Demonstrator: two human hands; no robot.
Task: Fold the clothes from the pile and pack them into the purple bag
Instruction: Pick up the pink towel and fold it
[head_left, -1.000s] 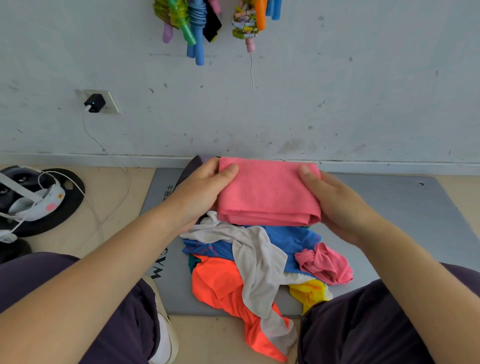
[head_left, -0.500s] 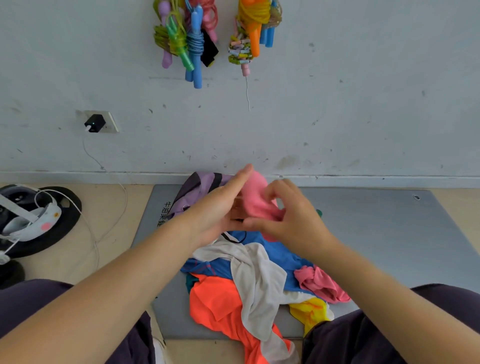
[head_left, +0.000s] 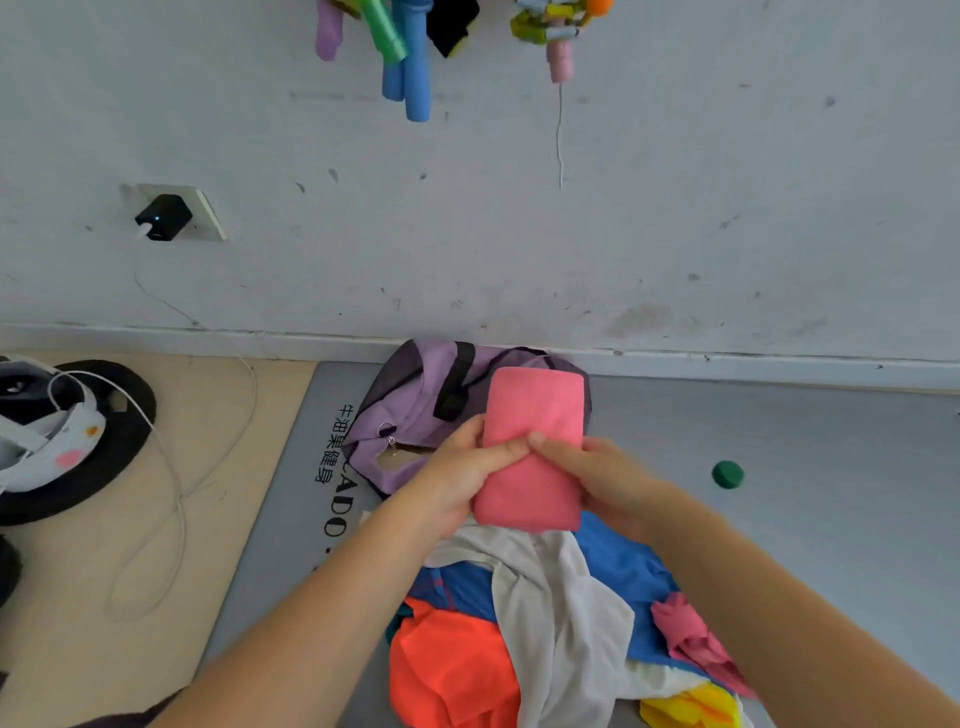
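Observation:
A folded pink cloth (head_left: 535, 415) forms a narrow upright rectangle held between both hands. My left hand (head_left: 457, 478) grips its left edge and my right hand (head_left: 597, 478) grips its right edge, thumbs meeting across the front. Behind the cloth lies the purple bag (head_left: 415, 410), against the wall base on the grey mat (head_left: 805, 467), its top partly hidden by the cloth. Below my hands lies the pile of clothes (head_left: 550, 623): white, blue, orange, pink and yellow pieces.
A green round cap (head_left: 727, 474) lies on the mat to the right. A black disc with a white headset (head_left: 57, 441) and a white cable (head_left: 176, 493) sit on the floor at left. A charger (head_left: 163, 217) is plugged into the wall; coloured jump ropes (head_left: 410, 52) hang above.
The pink cloth was a wide rectangle, then got bunched between my hands, and is now a narrower folded rectangle. The purple bag behind it is now in view.

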